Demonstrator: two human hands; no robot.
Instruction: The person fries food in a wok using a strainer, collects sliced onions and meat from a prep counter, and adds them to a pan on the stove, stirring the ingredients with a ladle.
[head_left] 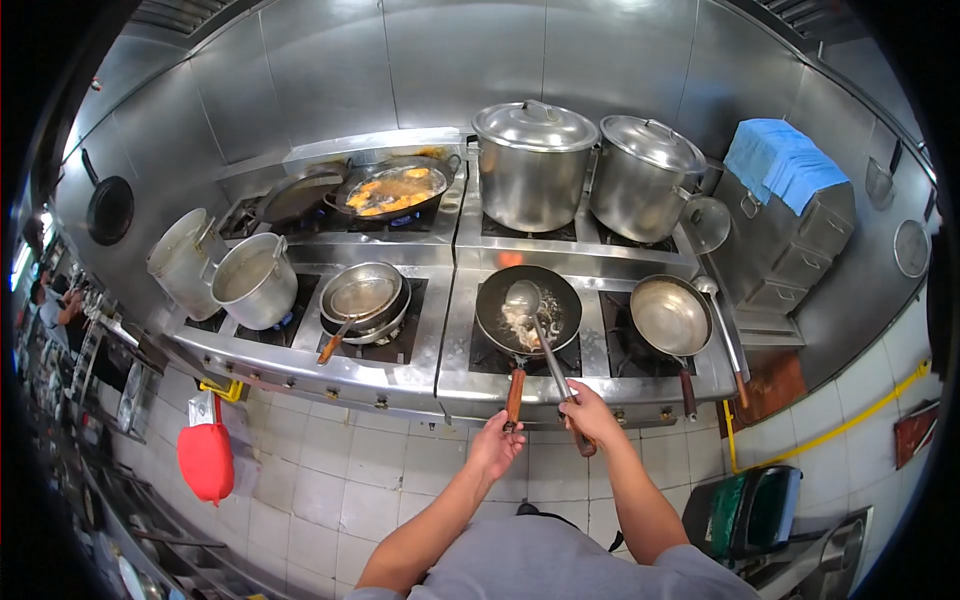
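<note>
A dark frying pan [567, 305] sits on a front burner, with pale chopped food [520, 330] and a little liquid in it. My left hand [492, 447] is closed at the lower end of its wooden handle [515, 392]. My right hand [591, 413] grips the long handle of a metal ladle [523, 296], whose bowl rests in the pan over the food. To the right stands a second, lighter-coloured pan [668, 315] with a dark handle, apart from both hands. What lies under my left fingers is partly hidden.
Two lidded stockpots [535, 180] stand behind. A wok [392, 190] holds pieces frying in bubbling oil. Two open pots [250, 268] and a strainer [362, 292] over a bowl are at left. Another ladle [722, 320] lies at right. Blue cloths [785, 163] top a metal cabinet.
</note>
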